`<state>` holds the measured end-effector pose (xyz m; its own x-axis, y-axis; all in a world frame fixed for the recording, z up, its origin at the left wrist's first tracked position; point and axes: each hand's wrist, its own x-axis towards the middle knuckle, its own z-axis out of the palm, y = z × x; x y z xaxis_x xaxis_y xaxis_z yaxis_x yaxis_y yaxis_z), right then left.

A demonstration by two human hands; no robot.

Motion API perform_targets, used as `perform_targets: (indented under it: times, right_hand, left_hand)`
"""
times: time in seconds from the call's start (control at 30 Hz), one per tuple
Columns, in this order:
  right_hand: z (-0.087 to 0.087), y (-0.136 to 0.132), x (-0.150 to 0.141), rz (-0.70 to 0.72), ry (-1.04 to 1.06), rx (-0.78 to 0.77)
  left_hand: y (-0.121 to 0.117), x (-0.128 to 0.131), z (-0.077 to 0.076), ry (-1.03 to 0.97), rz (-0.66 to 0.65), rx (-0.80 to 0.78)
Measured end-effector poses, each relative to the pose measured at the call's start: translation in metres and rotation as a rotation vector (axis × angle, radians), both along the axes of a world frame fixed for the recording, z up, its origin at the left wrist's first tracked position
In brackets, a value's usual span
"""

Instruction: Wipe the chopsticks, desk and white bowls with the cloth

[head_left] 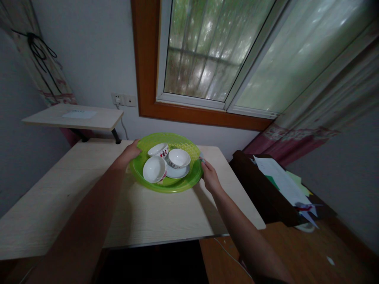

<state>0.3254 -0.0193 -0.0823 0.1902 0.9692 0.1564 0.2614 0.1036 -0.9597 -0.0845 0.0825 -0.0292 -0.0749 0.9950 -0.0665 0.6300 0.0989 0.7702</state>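
A round green plastic basin (168, 189) is held between my two hands above the desk. My left hand (132, 150) is closed on its left rim, and my right hand (209, 175) grips the right rim. Three white bowls lie inside: one with red figures (160, 150) at the back, a tilted one (154, 169) at the front left, and another (179, 158) on the right. Under the right bowl is a white plate (177, 172). Something small and pale shows by my right fingertips; I cannot make out what it is.
The pale wooden desk (166, 221) carries a raised shelf (74, 115) with a paper label at the back left. Right of the desk stands a dark brown box-like piece (260, 189) with papers (276, 173). Behind are a window (219, 55) and a wall socket (117, 99).
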Motion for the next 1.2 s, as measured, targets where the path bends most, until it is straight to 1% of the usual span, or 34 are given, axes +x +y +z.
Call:
perform_targets:
  times: [0.1, 0.2, 0.27, 0.33, 0.4, 0.47, 0.53, 0.6, 0.67, 0.73, 0.77, 0.83, 0.9, 1.0, 1.1, 1.2]
  right_hand:
    - [0.013, 0.023, 0.001, -0.042, 0.084, -0.05]
    - [0.026, 0.048, 0.002, -0.005, 0.097, -0.084]
    - [0.033, 0.063, 0.001, 0.017, 0.108, -0.104]
    - [0.038, 0.073, 0.0, 0.026, 0.112, -0.121]
    - [0.041, 0.08, 0.0, 0.044, 0.106, -0.139]
    - [0.043, 0.085, 0.0, 0.067, 0.103, -0.146]
    - [0.045, 0.089, 0.002, 0.096, 0.099, -0.141]
    - [0.049, 0.094, 0.004, 0.128, 0.095, -0.146]
    - [0.052, 0.099, 0.005, 0.168, 0.102, -0.167]
    - [0.055, 0.103, 0.006, 0.198, 0.118, -0.188]
    - [0.056, 0.104, 0.007, 0.206, 0.125, -0.195]
    - [0.055, 0.104, 0.007, 0.209, 0.131, -0.201]
    - [0.052, 0.102, 0.007, 0.205, 0.135, -0.199]
    - [0.047, 0.1, 0.006, 0.215, 0.188, -0.197]
    - [0.042, 0.095, 0.006, 0.21, 0.268, -0.183]
    - [0.035, 0.084, 0.008, 0.155, 0.303, -0.134]
  left_hand:
    - [-0.004, 0.001, 0.0, -0.016, 0.006, 0.008]
    - [-0.006, 0.002, 0.0, 0.01, 0.021, -0.001]
    - [-0.007, 0.002, 0.002, 0.072, 0.023, -0.027]
    - [-0.011, 0.002, 0.007, 0.168, 0.02, -0.09]
    - [-0.017, 0.0, 0.015, 0.238, 0.005, -0.188]
    - [-0.023, -0.006, 0.024, 0.254, -0.042, -0.29]
    - [-0.026, -0.014, 0.033, 0.255, -0.101, -0.353]
    - [-0.023, -0.021, 0.04, 0.309, -0.129, -0.345]
    - [-0.015, -0.024, 0.043, 0.431, -0.109, -0.239]
    - [-0.005, -0.019, 0.041, 0.55, -0.07, -0.099]
    - [-0.001, -0.014, 0.039, 0.576, -0.063, -0.046]
    - [0.005, -0.002, 0.033, 0.558, -0.082, -0.01]
    - [0.006, 0.011, 0.027, 0.523, -0.096, -0.037]
    - [0.005, 0.024, 0.022, 0.552, -0.042, -0.111]
    - [0.005, 0.027, 0.021, 0.58, -0.005, -0.16]
    - [0.004, 0.025, 0.02, 0.562, 0.027, -0.164]
